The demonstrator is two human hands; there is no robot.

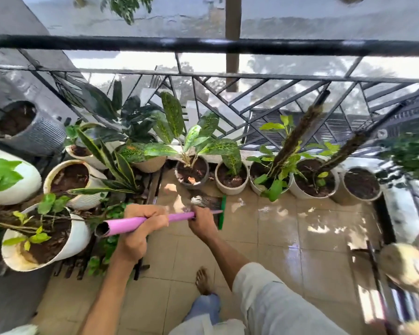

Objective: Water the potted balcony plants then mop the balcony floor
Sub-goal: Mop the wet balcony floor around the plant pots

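Two hands work one tool. My left hand [140, 222] wraps the upper end of the pink handle [145, 221], fingers curled round it; my right hand [202, 222] grips the same handle lower down, nearer the green wiper head [221, 212]. That head sits on the wet tiled floor [300, 240], just in front of the grey pot [191, 174], the landmark for everything else.

Biggest risk, as I judge it: a hard push would drive the head into the grey pot and tip it, spilling soil onto tiles I am cleaning. My bare foot [203, 281], behind the grey pot and nearer me, stands on glossy tile, so a slip looks possible too. The handle's open end points left toward the white pot [70, 247], and a back-swing could snap its stems.

Pots, largest first: the white pot holds dark soil and a thin leafy plant; the grey pot holds soil and a speckled broad-leaved plant; right of it a smaller pale pot [231, 181] holds soil and one speckled leaf.
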